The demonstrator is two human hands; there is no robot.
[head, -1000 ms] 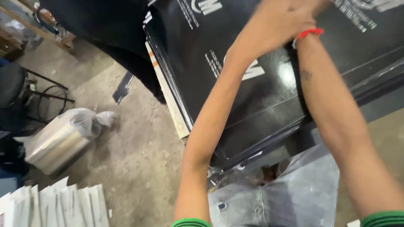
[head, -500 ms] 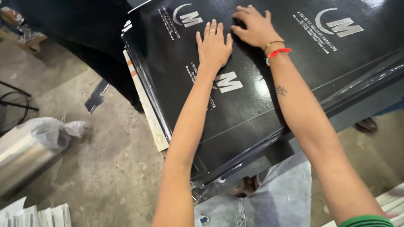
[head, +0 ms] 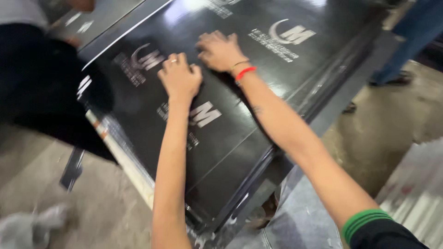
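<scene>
Both your hands lie flat, fingers spread, gripping nothing: your left hand (head: 179, 77) and your right hand (head: 220, 50) press side by side, near each other, on the top glossy black printed sheet (head: 258, 87) of a stack. That stack overhangs the concrete floor (head: 55, 184), its pale layered edge (head: 124, 159) showing at the left. The likely trouble is sliding: the slick top sheet could skate off the stack under uneven push, or an edge could nick a finger. Count two hands, one red wristband (head: 244, 72), and one bystander's leg in blue trousers (head: 406, 37) at the upper right.
</scene>
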